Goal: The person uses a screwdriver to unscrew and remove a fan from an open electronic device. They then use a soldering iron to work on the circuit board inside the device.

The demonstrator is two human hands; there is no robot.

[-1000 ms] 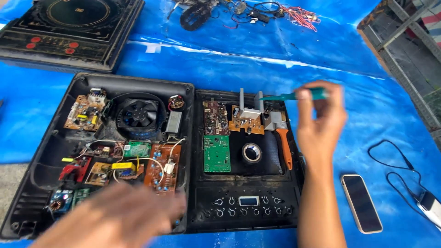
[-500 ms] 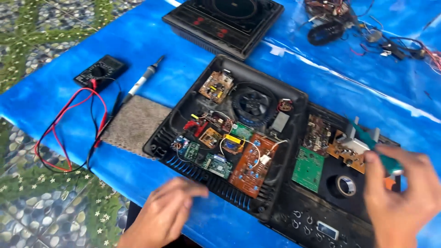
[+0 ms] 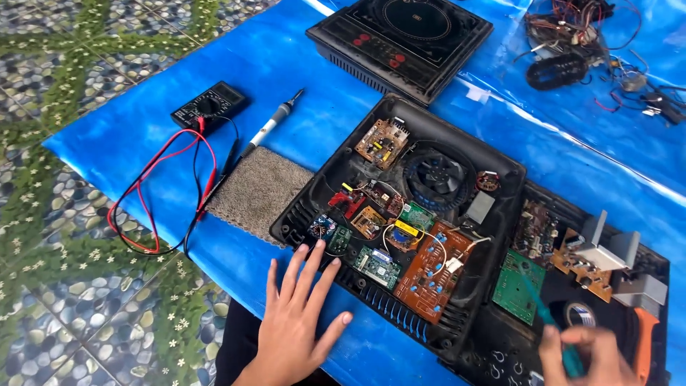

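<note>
My left hand (image 3: 294, 323) lies flat with fingers spread on the blue sheet, its fingertips at the near edge of an opened black cooktop casing (image 3: 300, 211). The casing holds several small circuit boards, a large brown board (image 3: 433, 270) and a round black fan (image 3: 437, 176). My right hand (image 3: 584, 355) is at the bottom right, closed around a green-handled tool (image 3: 550, 322) that points toward a green board (image 3: 519, 284) in the second black casing (image 3: 661, 268).
A grey carpet piece (image 3: 256, 193), a soldering iron (image 3: 273, 123) and a black multimeter (image 3: 209, 104) with red and black leads lie at the left. An intact black induction cooktop (image 3: 400, 37) sits at the back, loose wires and parts (image 3: 572, 50) at the far right.
The view has swung left and the multimeter is in full view. My left hand has spread flat by the casing edge. My right hand has dropped lower with the tool.
</note>
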